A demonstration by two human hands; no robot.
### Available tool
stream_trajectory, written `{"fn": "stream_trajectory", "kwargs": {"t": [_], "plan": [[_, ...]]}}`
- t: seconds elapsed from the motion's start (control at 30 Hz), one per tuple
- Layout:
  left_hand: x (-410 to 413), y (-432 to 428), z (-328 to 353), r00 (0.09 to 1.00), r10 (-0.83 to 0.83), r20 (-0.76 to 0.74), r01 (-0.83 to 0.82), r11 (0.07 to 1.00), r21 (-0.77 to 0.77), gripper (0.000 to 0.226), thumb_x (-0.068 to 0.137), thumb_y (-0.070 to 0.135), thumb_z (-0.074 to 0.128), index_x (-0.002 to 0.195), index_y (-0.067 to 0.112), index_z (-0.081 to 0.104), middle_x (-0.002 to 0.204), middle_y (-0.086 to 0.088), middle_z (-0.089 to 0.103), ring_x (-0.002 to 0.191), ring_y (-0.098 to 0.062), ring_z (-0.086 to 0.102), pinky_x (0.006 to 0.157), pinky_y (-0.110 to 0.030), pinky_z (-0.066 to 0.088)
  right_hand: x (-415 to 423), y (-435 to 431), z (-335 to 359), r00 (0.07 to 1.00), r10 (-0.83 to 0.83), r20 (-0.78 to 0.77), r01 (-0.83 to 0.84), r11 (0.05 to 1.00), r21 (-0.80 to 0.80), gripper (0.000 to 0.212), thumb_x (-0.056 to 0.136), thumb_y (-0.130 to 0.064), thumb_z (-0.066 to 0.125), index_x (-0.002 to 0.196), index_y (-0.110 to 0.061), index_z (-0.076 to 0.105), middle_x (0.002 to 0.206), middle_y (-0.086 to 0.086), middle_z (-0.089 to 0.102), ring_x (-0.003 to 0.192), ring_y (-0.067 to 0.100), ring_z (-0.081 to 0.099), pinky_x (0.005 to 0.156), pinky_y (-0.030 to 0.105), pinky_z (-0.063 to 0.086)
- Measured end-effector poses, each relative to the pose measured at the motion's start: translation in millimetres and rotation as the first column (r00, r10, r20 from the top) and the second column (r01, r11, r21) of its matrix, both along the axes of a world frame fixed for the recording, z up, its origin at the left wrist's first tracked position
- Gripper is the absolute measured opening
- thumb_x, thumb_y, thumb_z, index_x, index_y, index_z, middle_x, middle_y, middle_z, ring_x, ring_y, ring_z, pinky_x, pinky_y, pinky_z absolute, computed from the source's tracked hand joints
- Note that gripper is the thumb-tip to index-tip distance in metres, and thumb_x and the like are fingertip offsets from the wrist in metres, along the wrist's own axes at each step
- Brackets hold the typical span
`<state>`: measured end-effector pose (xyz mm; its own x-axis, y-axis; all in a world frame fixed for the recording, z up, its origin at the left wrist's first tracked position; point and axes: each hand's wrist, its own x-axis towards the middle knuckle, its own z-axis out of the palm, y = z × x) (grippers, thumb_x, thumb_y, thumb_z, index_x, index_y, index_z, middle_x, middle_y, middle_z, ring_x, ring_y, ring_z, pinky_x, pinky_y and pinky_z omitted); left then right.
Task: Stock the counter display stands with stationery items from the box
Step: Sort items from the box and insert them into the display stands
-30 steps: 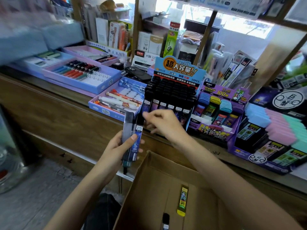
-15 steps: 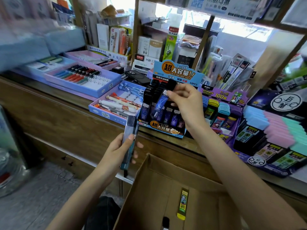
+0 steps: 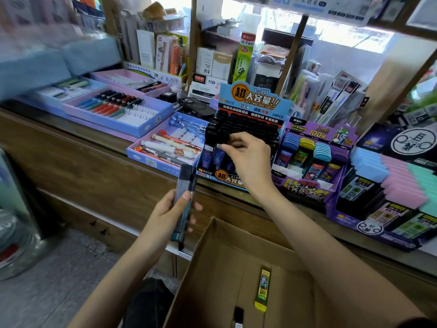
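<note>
1. Slim blue-and-black plastic lead-refill case [image 3: 218, 153] stands upright in the front row of the blue cardboard display stand [image 3: 243, 138], right under the fingertips [image 3: 225, 147] of the right hand [image 3: 243, 157]. Thumb and forefinger are pinched on its black cap, the other fingers curled loosely behind.

2. From the head view, the left hand [image 3: 169, 213] is closed round a small stack of grey and teal cases [image 3: 184, 200], thumb pressed across the front. I count at least two in that grip; whether there are more I cannot tell.

3. These cases look light, rigid and smooth, so likely slippery. I would take each by the cap or the narrow sides, just as the right hand does. Squeezing hard seems needless, and the leads inside are probably brittle if dropped.

4. Below the left hand's fingers, the brown cardboard box [image 3: 212, 268] holds two loose pieces: one yellow-and-green case [image 3: 263, 291] and one black-capped case [image 3: 237, 317] at the frame's bottom edge.

5. Right of the right hand's fingers stands one purple cardboard stand [image 3: 314, 162] of coloured cases. Only one view is given.
</note>
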<state>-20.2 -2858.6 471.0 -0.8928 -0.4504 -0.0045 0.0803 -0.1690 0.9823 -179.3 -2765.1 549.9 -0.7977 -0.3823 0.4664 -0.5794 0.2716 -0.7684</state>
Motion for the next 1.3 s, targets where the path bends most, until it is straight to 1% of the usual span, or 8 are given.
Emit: {"fn": "stream_trajectory", "kwargs": {"t": [0.17,0.43,0.67,0.77,0.87,0.97,1.13,1.3], "plan": [[-1,1,-2,1.000,-0.009,0.007,0.009,1.000,-0.010,0.036,0.088,0.036,0.049,0.108,0.007,0.054,0.083,0.000,0.069,0.063,-0.012,0.060,0.054,-0.024,0.051,-4,-7,-9,0.998,-0.058,0.033,0.055,0.995,0.078,0.013,0.082,-0.015,0.071,0.092,-0.007,0.071,0.076,-0.002,0.065,0.071,0.008,0.061,0.071,0.018,0.051],[-4,10,4,0.999,-0.042,-0.028,0.043,0.999,0.018,0.036,0.085,0.039,0.049,0.108,0.012,0.055,0.083,-0.001,0.070,0.064,-0.012,0.061,0.054,-0.023,0.052,2,5,-10,0.998,-0.030,-0.055,0.047,0.944,0.326,0.029,0.092,-0.031,0.058,0.086,-0.005,0.069,0.070,0.008,0.068,0.064,0.019,0.065,0.069,0.039,0.056],[-12,23,9,0.995,-0.085,-0.054,0.089,0.991,0.098,0.034,0.084,0.039,0.050,0.108,0.017,0.060,0.086,-0.006,0.072,0.067,-0.015,0.067,0.057,-0.023,0.055,43,36,-26,0.878,0.255,0.405,-0.330,0.936,0.125,0.018,0.089,-0.029,0.061,0.092,-0.013,0.069,0.084,-0.005,0.065,0.080,0.006,0.060,0.076,0.026,0.051],[-15,29,8,0.996,-0.091,-0.013,0.092,0.992,0.086,0.037,0.083,0.042,0.051,0.112,0.022,0.061,0.096,-0.001,0.073,0.081,-0.014,0.070,0.063,-0.021,0.055,49,42,-31,0.819,0.294,0.493,-0.320,0.947,-0.032,0.014,0.089,-0.018,0.062,0.081,-0.008,0.067,0.072,-0.002,0.061,0.065,0.003,0.058,0.062,0.017,0.048],[-17,27,8,1.000,0.000,0.027,-0.002,0.998,0.055,0.025,0.089,0.037,0.049,0.106,0.025,0.062,0.093,0.010,0.073,0.087,-0.004,0.069,0.068,-0.019,0.052,42,48,-24,0.812,0.260,0.523,-0.231,0.965,-0.122,0.011,0.089,-0.018,0.063,0.081,-0.010,0.065,0.077,0.002,0.063,0.075,0.010,0.060,0.070,0.025,0.051],[-19,21,12,0.998,0.065,0.017,-0.066,0.996,0.059,0.022,0.094,0.024,0.047,0.107,0.018,0.063,0.097,0.004,0.073,0.092,-0.009,0.069,0.080,-0.026,0.052,24,52,-8,0.848,0.222,0.481,-0.159,0.973,-0.168,0.005,0.088,-0.019,0.064,0.084,-0.015,0.065,0.079,0.000,0.066,0.073,0.008,0.062,0.067,0.022,0.054],[-15,19,14,0.995,0.098,0.030,-0.098,0.995,0.009,0.022,0.097,0.021,0.046,0.102,0.012,0.065,0.070,0.000,0.050,0.055,-0.009,0.046,0.051,-0.023,0.037,-3,48,24,0.914,0.172,0.366,-0.074,0.961,-0.268,0.003,0.088,-0.014,0.064,0.089,-0.012,0.066,0.089,0.008,0.070,0.078,0.017,0.068,0.067,0.024,0.057],[-13,17,10,0.992,0.101,0.074,-0.108,0.989,0.098,0.046,0.100,0.041,0.029,0.102,0.014,0.066,0.062,0.005,0.055,0.051,-0.005,0.046,0.054,-0.022,0.036,-10,35,25,1.000,0.002,0.016,-0.001,0.998,-0.067,0.010,0.086,-0.022,0.066,0.094,-0.017,0.071,0.084,-0.012,0.068,0.080,0.005,0.064,0.078,0.024,0.054]]}}
